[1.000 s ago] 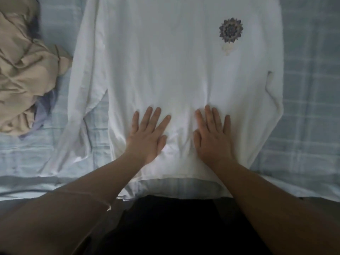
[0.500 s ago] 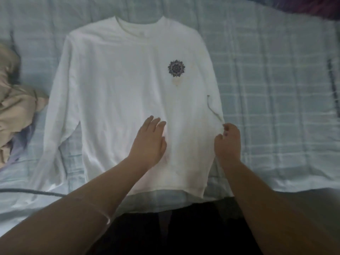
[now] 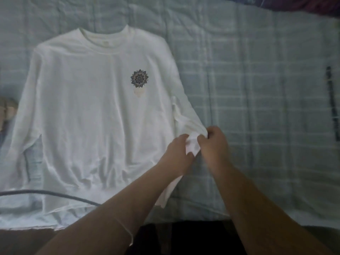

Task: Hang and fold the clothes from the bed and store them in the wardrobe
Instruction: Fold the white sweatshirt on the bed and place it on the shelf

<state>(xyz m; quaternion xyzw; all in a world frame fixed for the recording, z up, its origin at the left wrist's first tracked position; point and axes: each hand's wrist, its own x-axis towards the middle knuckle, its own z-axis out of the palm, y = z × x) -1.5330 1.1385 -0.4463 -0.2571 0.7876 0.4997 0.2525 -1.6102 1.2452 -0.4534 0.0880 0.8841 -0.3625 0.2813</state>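
Progress is early: the white long-sleeved cotton shirt with a dark mandala print point(image 3: 95, 116) lies flat on the pale blue checked bedsheet point(image 3: 257, 107), spreading up and left of the grip, unfolded and not yet stored. The left hand point(image 3: 177, 153) and right hand point(image 3: 213, 144) both pinch its sleeve cuff point(image 3: 193, 144), although blur makes the left fingers' hold uncertain. One second earlier both palms pressed flat near the hem; half a second earlier only the right hand had reached the sleeve.

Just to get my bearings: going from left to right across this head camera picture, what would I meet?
Beige cloth → white shirt → left hand → right hand → dark strip.
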